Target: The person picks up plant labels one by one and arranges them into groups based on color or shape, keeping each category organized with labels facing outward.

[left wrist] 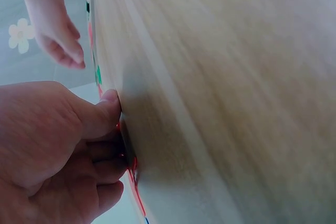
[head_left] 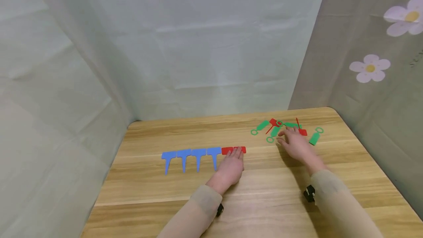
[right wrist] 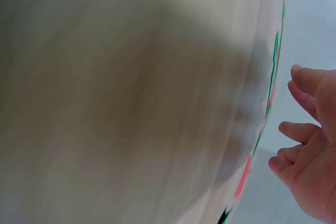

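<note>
Several blue T-shaped plant labels (head_left: 199,152) lie side by side in a row, stems toward me. Continuing the row at its right end are two red labels (head_left: 227,151), their lower parts covered by my left hand (head_left: 230,168). The fingertips of that hand rest on the rightmost red label (head_left: 244,149), and its thumb touches the tabletop in the left wrist view. My right hand (head_left: 295,145) hovers over a loose group at the back right, fingers apart and holding nothing. Green ring-ended tags (head_left: 263,125) and red T-shaped labels (head_left: 303,132) lie there, some overlapping.
The wooden table (head_left: 142,186) meets a pale cloth wall (head_left: 211,47) at the back. Grey cloth with printed flowers (head_left: 370,68) stands along the right side. One green tag (head_left: 314,139) lies right of my right hand.
</note>
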`<state>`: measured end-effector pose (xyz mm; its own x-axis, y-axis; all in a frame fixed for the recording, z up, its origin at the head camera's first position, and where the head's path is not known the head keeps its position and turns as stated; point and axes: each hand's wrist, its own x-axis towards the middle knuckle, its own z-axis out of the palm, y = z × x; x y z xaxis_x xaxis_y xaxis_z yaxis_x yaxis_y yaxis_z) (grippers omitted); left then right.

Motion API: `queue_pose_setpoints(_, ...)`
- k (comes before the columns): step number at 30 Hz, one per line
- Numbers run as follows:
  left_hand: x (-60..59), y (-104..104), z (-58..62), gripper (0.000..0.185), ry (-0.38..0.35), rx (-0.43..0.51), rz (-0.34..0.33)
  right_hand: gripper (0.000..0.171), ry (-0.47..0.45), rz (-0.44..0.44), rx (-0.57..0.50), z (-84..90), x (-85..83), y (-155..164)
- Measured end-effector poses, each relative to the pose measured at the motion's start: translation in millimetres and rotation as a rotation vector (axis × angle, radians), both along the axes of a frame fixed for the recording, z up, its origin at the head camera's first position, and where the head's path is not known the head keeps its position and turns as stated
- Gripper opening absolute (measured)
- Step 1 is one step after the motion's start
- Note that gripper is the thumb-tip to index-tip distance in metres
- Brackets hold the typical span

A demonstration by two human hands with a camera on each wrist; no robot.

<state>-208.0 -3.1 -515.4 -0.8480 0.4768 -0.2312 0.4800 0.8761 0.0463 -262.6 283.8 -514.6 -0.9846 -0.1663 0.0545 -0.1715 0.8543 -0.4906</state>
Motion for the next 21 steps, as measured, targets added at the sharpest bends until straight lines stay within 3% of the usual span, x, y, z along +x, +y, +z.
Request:
queue_pose_setpoints(9, 2.7, 3.4, 4.8, 0.060, 0.000, -0.041, 0.012, 0.040, -0.082, -0.035, -0.025, -5.1, -27.2, -22.3)
queue_pose_setpoints(21, 1.1, 5.8, 0.2, 0.061, 0.009, -0.046, 0.015, 0.061, -0.147, -0.102, -0.026, -6.2, -18.2, 6.6)
